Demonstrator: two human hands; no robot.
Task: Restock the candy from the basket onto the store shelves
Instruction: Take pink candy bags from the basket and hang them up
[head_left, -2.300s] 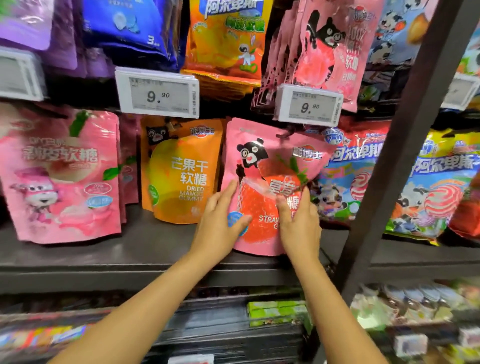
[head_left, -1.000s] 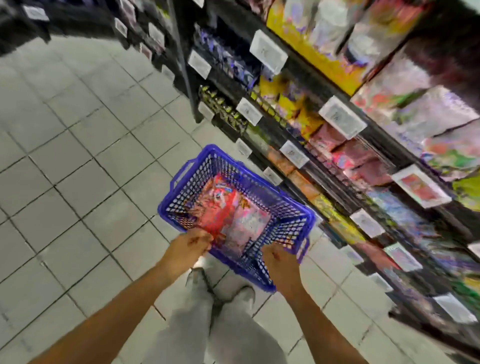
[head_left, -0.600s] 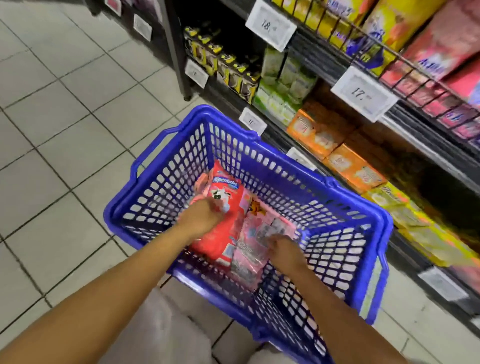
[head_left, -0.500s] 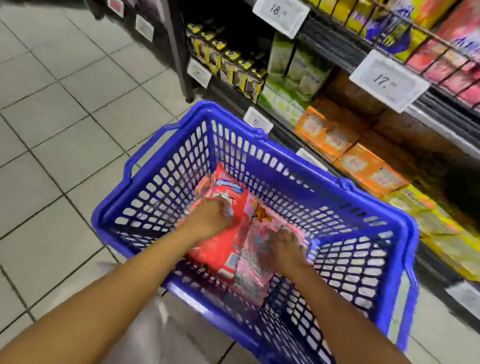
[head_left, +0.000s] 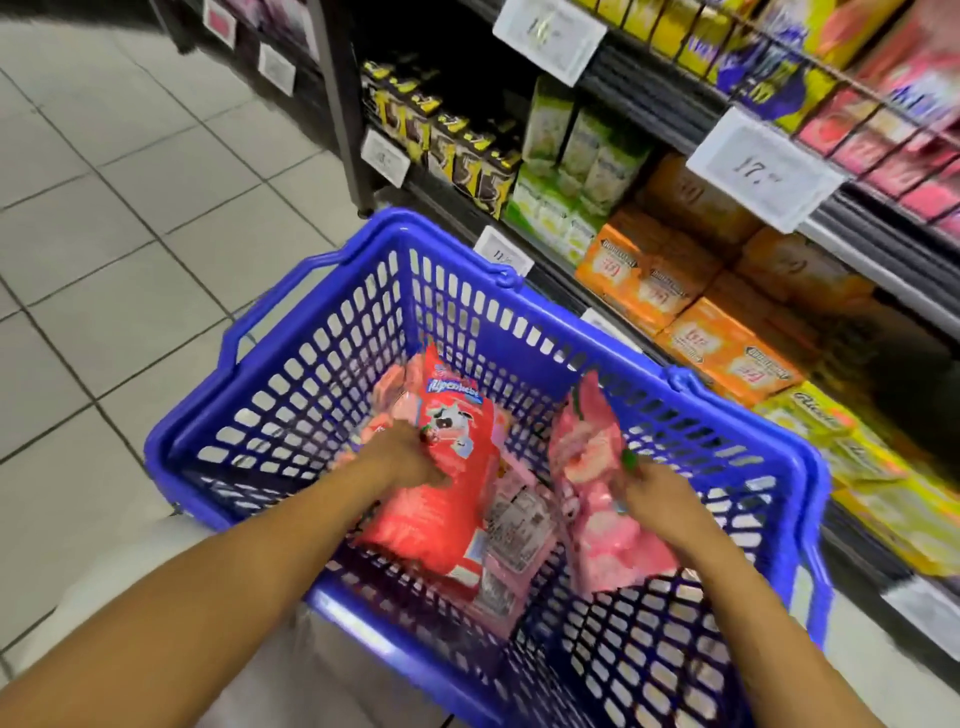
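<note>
I count two candy bags in hand. The red bag (head_left: 441, 467) lies in the middle of the basket (head_left: 311, 395), on top of at least one pale pink pack (head_left: 514, 530) on the basket floor; more pink shows behind it near the far wall, count uncertain. My left hand (head_left: 402, 460) grips the red bag at its left edge, fingers curled onto its face. The pink bag (head_left: 592, 467) stands lifted and tilted toward the right wall, its top corner level with the rim. My right hand (head_left: 657, 499) pinches it at its right side, fingers clamped on the film.

The basket is single, blue, with mesh walls, and sits on the tiled floor (head_left: 104, 234) just beside the shelves (head_left: 675, 104). On the shelves I read four price tags (head_left: 763, 169); further tags are blurred. Orange boxes (head_left: 722, 353) fill the lowest shelf at the basket's far right corner, with green cartons (head_left: 582, 171) and dark boxes (head_left: 467, 161) further along the same shelf.
</note>
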